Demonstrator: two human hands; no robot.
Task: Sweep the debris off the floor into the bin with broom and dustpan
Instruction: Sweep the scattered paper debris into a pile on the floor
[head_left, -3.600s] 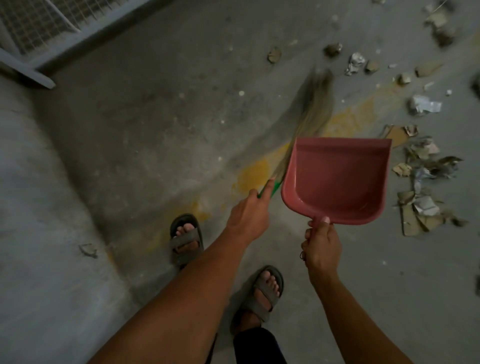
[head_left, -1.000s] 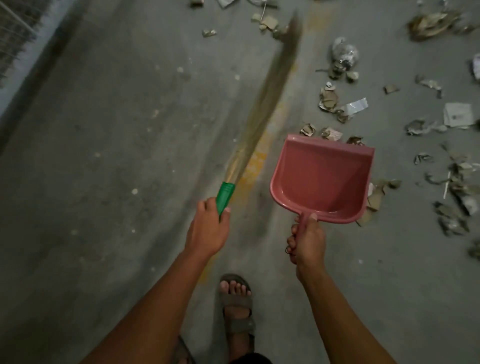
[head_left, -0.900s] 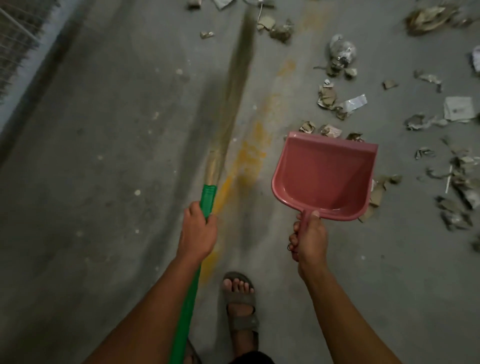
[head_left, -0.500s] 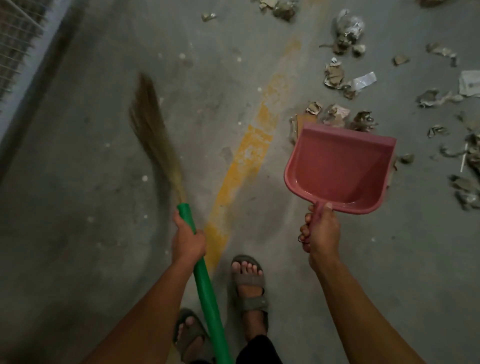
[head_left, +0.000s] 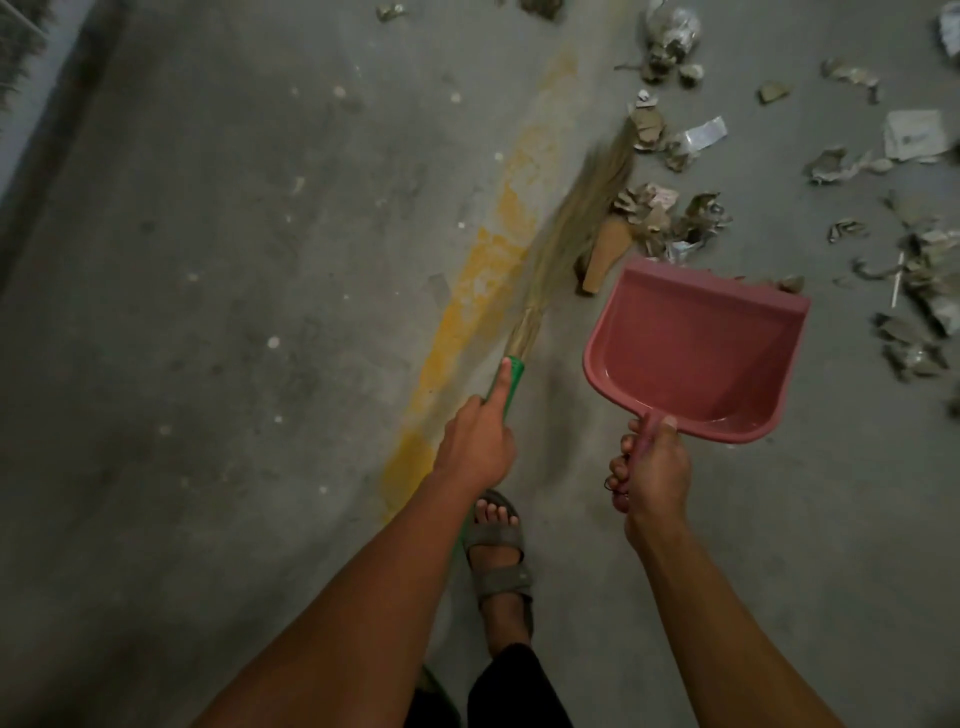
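Observation:
My left hand grips the green handle of a grass broom, forefinger stretched along it. The blurred bristles reach up and right to a clump of torn paper and cardboard debris. My right hand grips the short handle of a pink dustpan, held just above the floor with its open lip facing the clump. The pan is empty. No bin is in view.
More scraps of paper and cardboard lie scattered across the grey concrete floor to the right and top. A worn yellow painted line runs diagonally. My sandalled foot stands below the hands. A kerb edge runs along the far left.
The broom has swung from the far left across the yellow line to the right, its bristles now at the debris clump. The dustpan stays in front of my right hand.

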